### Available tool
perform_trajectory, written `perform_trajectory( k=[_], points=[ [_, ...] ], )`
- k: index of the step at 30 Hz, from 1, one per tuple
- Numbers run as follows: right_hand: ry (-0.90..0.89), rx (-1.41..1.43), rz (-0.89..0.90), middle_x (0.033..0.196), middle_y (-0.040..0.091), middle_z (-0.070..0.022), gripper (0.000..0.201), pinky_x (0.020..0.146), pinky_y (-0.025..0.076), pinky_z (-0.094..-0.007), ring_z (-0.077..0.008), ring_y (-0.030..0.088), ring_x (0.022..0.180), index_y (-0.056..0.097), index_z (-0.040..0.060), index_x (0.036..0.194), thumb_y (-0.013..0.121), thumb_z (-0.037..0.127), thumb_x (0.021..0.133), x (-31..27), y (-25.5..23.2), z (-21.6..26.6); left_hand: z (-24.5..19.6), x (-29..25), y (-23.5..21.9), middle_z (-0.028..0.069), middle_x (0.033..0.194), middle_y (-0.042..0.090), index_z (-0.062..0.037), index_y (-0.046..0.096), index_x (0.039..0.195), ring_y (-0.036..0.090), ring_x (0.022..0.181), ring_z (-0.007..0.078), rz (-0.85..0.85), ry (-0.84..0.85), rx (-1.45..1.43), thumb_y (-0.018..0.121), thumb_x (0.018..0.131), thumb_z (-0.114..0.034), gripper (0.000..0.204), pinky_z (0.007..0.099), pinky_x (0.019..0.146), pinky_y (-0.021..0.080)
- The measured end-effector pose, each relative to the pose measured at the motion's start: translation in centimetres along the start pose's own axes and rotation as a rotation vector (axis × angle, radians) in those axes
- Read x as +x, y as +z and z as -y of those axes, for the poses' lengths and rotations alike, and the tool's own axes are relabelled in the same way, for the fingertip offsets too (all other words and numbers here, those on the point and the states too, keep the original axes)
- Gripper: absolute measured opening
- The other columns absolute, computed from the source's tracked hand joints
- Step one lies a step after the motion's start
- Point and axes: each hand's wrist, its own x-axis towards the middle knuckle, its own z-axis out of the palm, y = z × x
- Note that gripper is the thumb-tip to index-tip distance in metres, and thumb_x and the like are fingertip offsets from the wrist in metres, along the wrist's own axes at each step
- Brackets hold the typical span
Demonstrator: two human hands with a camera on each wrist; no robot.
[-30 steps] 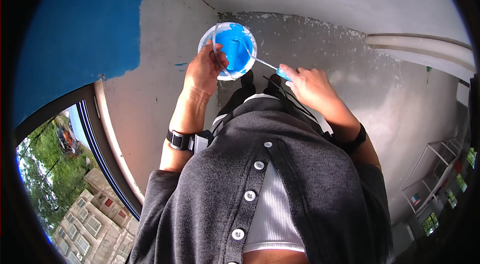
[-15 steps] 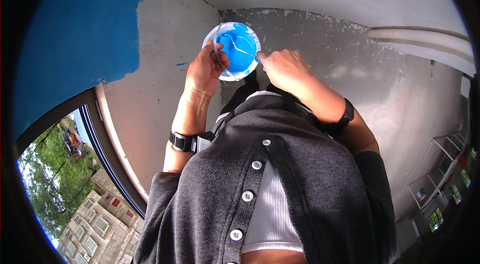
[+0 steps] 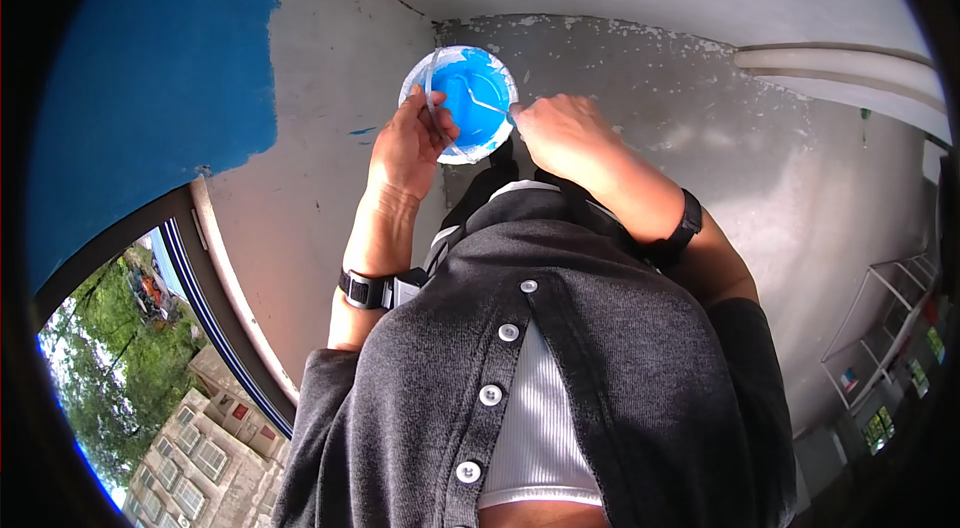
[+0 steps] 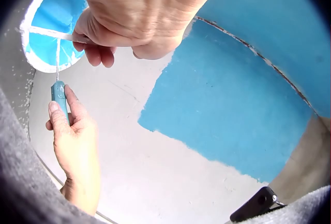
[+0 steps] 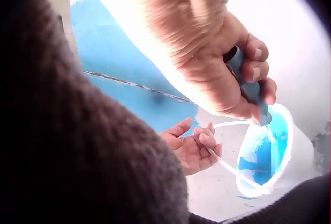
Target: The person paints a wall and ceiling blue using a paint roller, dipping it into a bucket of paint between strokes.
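A white bucket point(image 3: 506, 133) with blue paint inside hangs from its pale handle point(image 4: 46, 32), which my left hand point(image 3: 402, 156) grips with curled fingers. My right hand point(image 3: 570, 136) is at the bucket's right side, its fingers wrapped round the blue-grey grip point(image 5: 248, 84) of a paint roller. The roller's thin metal rod point(image 3: 487, 106) reaches over the rim into the bucket. The roller head point(image 3: 459, 100), coated in blue, is down inside and hard to tell from the paint. In the right wrist view the bucket point(image 5: 302, 154) appears tilted.
Blue paint point(image 3: 170, 68) covers part of the wall at the left, beside bare pale wall point(image 3: 325, 78). Below it is a window frame point(image 3: 185, 218) with trees and a building outside. A white pipe point(image 3: 840, 64) and a metal rack point(image 3: 870, 318) are at the right.
My right hand has moved left to the bucket's rim with the roller, whose head shifted within the bucket. The left hand keeps its grip on the handle. The bucket has moved only slightly.
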Motion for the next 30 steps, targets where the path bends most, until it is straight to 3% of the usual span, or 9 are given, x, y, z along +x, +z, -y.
perform_trajectory(
  k=[3, 6, 8, 14, 15, 17, 27, 29, 30],
  points=[
    [0.007, 0.007, -0.033, 0.071, 0.061, -0.0181, 0.017, 0.061, 0.050, -0.0407, -0.0311, 0.062, 0.070, 0.061, -0.0008, 0.082, 0.047, 0.007, 0.075, -0.5, -0.5, 0.0, -0.1, -0.2, -0.1, 0.0049, 0.069, 0.049, -0.0021, 0.050, 0.091, 0.049, 0.066, 0.0173, -0.010, 0.010, -0.001, 0.034, 0.093, -0.029, 0.031, 0.0306, 0.070, 0.044],
    [0.033, -0.014, -0.002, 0.069, 0.059, -0.0167, 0.025, 0.058, 0.047, -0.0444, -0.0331, 0.060, 0.068, 0.058, 0.0019, 0.100, 0.045, 0.006, 0.080, -2.1, -1.1, -0.7, -0.2, -0.2, 0.0, 0.0050, 0.069, 0.049, -0.0018, 0.050, 0.091, 0.048, 0.067, 0.0174, -0.017, 0.022, -0.003, 0.035, 0.093, -0.029, 0.032, 0.0309, 0.071, 0.043],
    [0.088, -0.028, -0.002, 0.070, 0.061, -0.0178, 0.017, 0.062, 0.050, -0.0407, -0.0314, 0.062, 0.070, 0.061, -0.0010, 0.082, 0.046, 0.005, 0.075, -2.5, -1.8, -0.5, -0.2, -0.1, 0.0, 0.0051, 0.069, 0.049, -0.0018, 0.050, 0.091, 0.049, 0.067, 0.0174, -0.018, 0.027, 0.001, 0.035, 0.092, -0.030, 0.032, 0.0311, 0.071, 0.043],
    [0.007, -0.035, 0.013, 0.072, 0.062, -0.0171, 0.013, 0.063, 0.050, -0.0393, -0.0308, 0.062, 0.070, 0.063, 0.0006, 0.073, 0.050, 0.004, 0.071, 0.4, -0.1, -0.3, -0.2, -0.2, -0.1, 0.0055, 0.069, 0.049, -0.0015, 0.049, 0.092, 0.049, 0.067, 0.0177, 0.019, 0.005, 0.002, 0.034, 0.093, -0.030, 0.033, 0.0317, 0.071, 0.044],
    [0.008, -0.034, 0.012, 0.072, 0.062, -0.0171, 0.013, 0.063, 0.050, -0.0393, -0.0308, 0.062, 0.070, 0.063, 0.0006, 0.073, 0.050, 0.004, 0.071, 0.5, 0.0, -0.4, -0.2, -0.2, -0.1, 0.0056, 0.069, 0.049, -0.0015, 0.049, 0.092, 0.049, 0.067, 0.0177, 0.016, 0.010, 0.005, 0.034, 0.093, -0.030, 0.033, 0.0318, 0.071, 0.044],
    [-0.017, -0.034, 0.001, 0.072, 0.060, -0.0167, 0.020, 0.059, 0.048, -0.0422, -0.0321, 0.061, 0.069, 0.061, 0.0036, 0.093, 0.050, 0.008, 0.077, 0.3, 0.0, -0.8, -0.2, -0.3, 0.0, 0.0057, 0.069, 0.049, -0.0015, 0.049, 0.092, 0.049, 0.067, 0.0178, 0.014, 0.013, 0.008, 0.033, 0.093, -0.030, 0.033, 0.0318, 0.071, 0.044],
    [0.049, -0.060, 0.125, 0.071, 0.060, -0.0162, 0.019, 0.060, 0.048, -0.0426, -0.0326, 0.061, 0.070, 0.061, 0.0045, 0.094, 0.053, 0.011, 0.077, 0.1, -0.6, -0.2, -0.1, -0.3, -0.2, 0.0051, 0.069, 0.048, -0.0016, 0.049, 0.092, 0.048, 0.068, 0.0176, 0.029, 0.003, -0.004, 0.033, 0.093, -0.030, 0.032, 0.0320, 0.072, 0.043],
    [0.028, -0.036, -0.006, 0.074, 0.062, -0.0164, 0.013, 0.062, 0.050, -0.0389, -0.0301, 0.062, 0.072, 0.064, 0.0026, 0.071, 0.051, 0.005, 0.071, 0.4, -0.4, 0.0, -0.2, -0.4, -0.2, 0.0050, 0.070, 0.048, -0.0016, 0.049, 0.092, 0.048, 0.068, 0.0176, 0.048, 0.006, -0.002, 0.033, 0.093, -0.030, 0.032, 0.0321, 0.072, 0.043],
    [0.026, -0.034, -0.008, 0.074, 0.062, -0.0164, 0.013, 0.062, 0.050, -0.0389, -0.0301, 0.062, 0.072, 0.064, 0.0026, 0.071, 0.051, 0.005, 0.071, 0.3, -0.4, -0.2, -0.4, -0.5, 0.0, 0.0049, 0.069, 0.048, -0.0017, 0.049, 0.092, 0.048, 0.068, 0.0177, 0.030, 0.018, 0.001, 0.034, 0.093, -0.030, 0.033, 0.0321, 0.072, 0.043]
  ],
)
